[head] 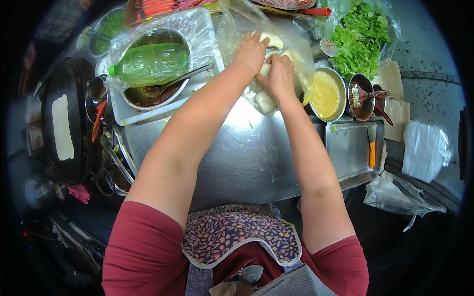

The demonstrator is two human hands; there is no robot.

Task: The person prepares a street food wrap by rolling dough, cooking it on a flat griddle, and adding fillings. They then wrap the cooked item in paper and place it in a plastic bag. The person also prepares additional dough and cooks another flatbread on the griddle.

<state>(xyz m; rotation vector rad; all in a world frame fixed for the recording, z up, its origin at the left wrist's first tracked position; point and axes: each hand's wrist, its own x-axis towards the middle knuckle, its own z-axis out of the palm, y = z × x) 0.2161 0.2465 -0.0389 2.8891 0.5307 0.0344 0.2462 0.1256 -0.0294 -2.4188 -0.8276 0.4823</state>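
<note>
Both hands are at a clear plastic bag point(230, 35) of pale dough pieces on the steel worktop point(240, 159). My left hand point(252, 53) reaches in at its far side, fingers curled over a smooth dough piece point(274, 39). Just nearer and to the right, my right hand point(279, 76) has its thumb and fingers around a dough lump point(265, 69), partly hidden by the hand. Another dough piece point(263, 101) shows through the plastic below my right hand.
Left stands a white tray point(148, 119) with a steel bowl, green bottle point(153, 61) and spoon. A flat dough strip point(63, 127) lies on a round griddle point(79, 148). To the right are yellow liquid point(325, 94), lettuce point(357, 40), a sauce pot with brush point(357, 97) and a metal tray point(348, 140).
</note>
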